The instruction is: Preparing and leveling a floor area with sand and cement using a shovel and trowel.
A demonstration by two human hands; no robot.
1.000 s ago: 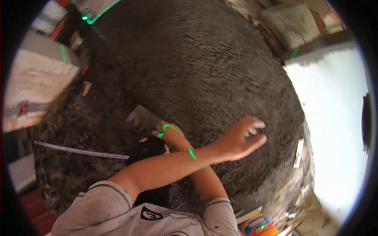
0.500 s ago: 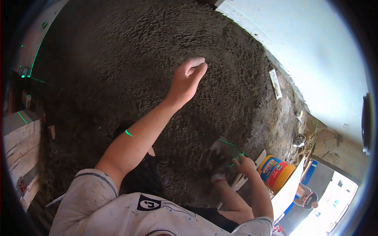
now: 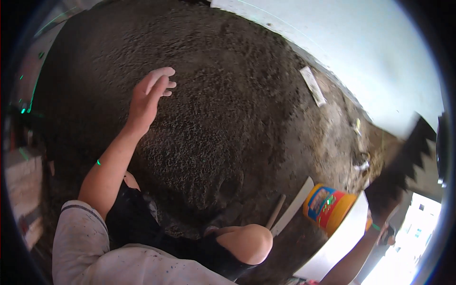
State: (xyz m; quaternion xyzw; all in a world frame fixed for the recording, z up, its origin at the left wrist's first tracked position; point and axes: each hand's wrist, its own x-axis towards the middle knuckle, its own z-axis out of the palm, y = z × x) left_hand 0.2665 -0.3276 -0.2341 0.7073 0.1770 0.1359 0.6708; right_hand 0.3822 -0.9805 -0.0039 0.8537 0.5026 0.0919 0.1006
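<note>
A broad bed of dark, wet-looking mortar (image 3: 199,128) is spread over most of the ground in view. It is judged to be only partly worked: a more even tone is seen toward the far left, while a coarse, pitted texture is left across the middle, and the paler ground (image 3: 332,116) along the right is not covered by the dark layer. In the right hand (image 3: 385,216) a dark tool with a jagged edge (image 3: 399,166) is held, raised at the right, well apart from the mortar; the grip appears closed on its near end, though the fingers are blurred. The left hand (image 3: 146,99) is held empty over the mortar, its fingers loosely curled and parted. Near the right hand, a yellow bucket (image 3: 327,209) with a red and blue label is seen lying tilted, beside a white board (image 3: 339,240). To the left of the bucket, a long pale strip (image 3: 294,206) and a wooden stick (image 3: 275,211) are placed side by side.
</note>
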